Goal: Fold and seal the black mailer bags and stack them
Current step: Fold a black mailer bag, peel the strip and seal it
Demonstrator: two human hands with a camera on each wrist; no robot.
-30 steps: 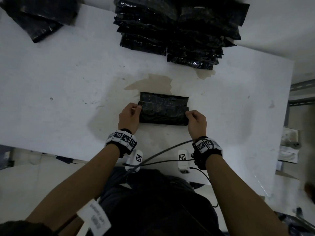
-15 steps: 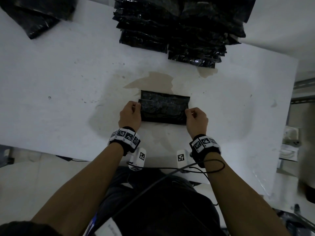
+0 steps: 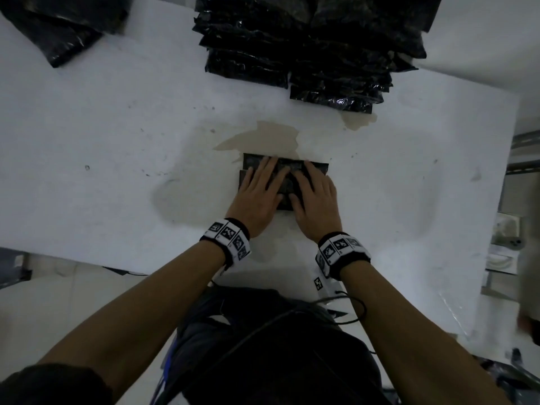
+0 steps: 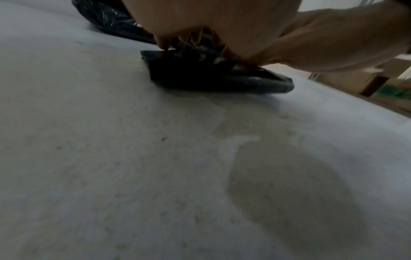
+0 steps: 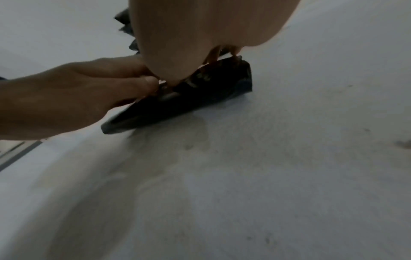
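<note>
Mailer (image 3: 285,187) at frame centre lies under left hand (image 3: 257,197) and right hand (image 3: 314,197), both flat-fingered, pressing its fold sealed, apparently.

mailer bag (image 3: 317,168) on table (image 3: 117,141), mid-front | both hands on it | stack (image 3: 306,48) behind | loose bags (image 3: 58,27) back-left

- Head view looks steeply down from above on the worktop (image 3: 117,141).
- Both wrist views sit low, close behind the fingers (image 4: 162,44).
- All three share the folded mailer bag (image 3: 287,187).
</note>
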